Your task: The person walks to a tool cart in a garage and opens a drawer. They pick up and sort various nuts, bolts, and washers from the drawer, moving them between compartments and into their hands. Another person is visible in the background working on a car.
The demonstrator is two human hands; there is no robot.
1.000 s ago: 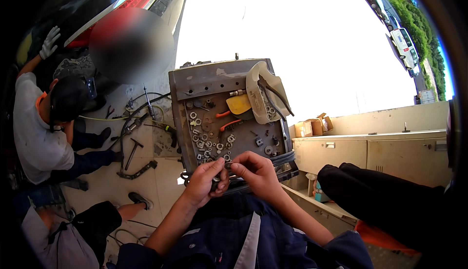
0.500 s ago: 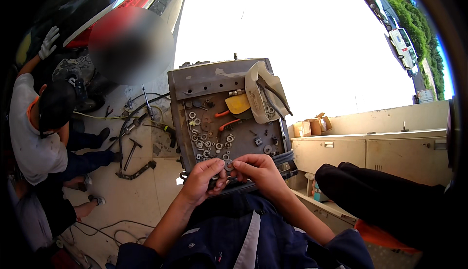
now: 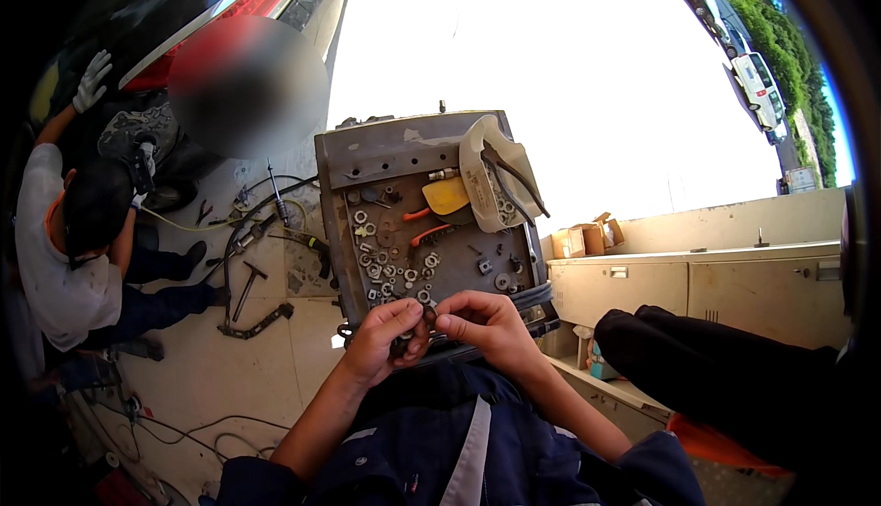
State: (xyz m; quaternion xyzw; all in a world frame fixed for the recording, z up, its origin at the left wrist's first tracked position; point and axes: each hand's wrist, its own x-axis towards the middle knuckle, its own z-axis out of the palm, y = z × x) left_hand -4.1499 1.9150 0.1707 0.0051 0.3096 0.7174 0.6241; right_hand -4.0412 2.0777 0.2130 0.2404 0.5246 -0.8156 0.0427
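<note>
Over the near edge of a dark metal tray (image 3: pixel 454 272), my left hand (image 3: pixel 390 333) is closed, its fingers curled round small dark metal pieces that are mostly hidden. My right hand (image 3: pixel 491 324) pinches at the fingertips, close against the left thumb. What sits between the fingertips is too small and covered to name. Just beyond my hands lie several loose nuts (image 3: pixel 410 275) and washers. A round washer (image 3: pixel 502 281) rests at the tray's right. Red-handled pliers (image 3: pixel 429 235) lie beside a yellow piece (image 3: pixel 446 197) and a cut-open white plastic container (image 3: pixel 479 176).
At left a co-worker (image 3: pixel 69 258) crouches by a dark car, a gloved hand (image 3: pixel 92 81) raised against it. Cables, a T-shaped tool (image 3: pixel 248 290) and a chain (image 3: pixel 262 324) lie on the floor. Right of the tray stand pale cabinets (image 3: pixel 624 286) with cardboard boxes (image 3: pixel 587 236) on top.
My fingertips have shifted slightly around the small piece between them. The co-worker's head and body moved a little left and down. Another person's legs at lower left have moved away.
</note>
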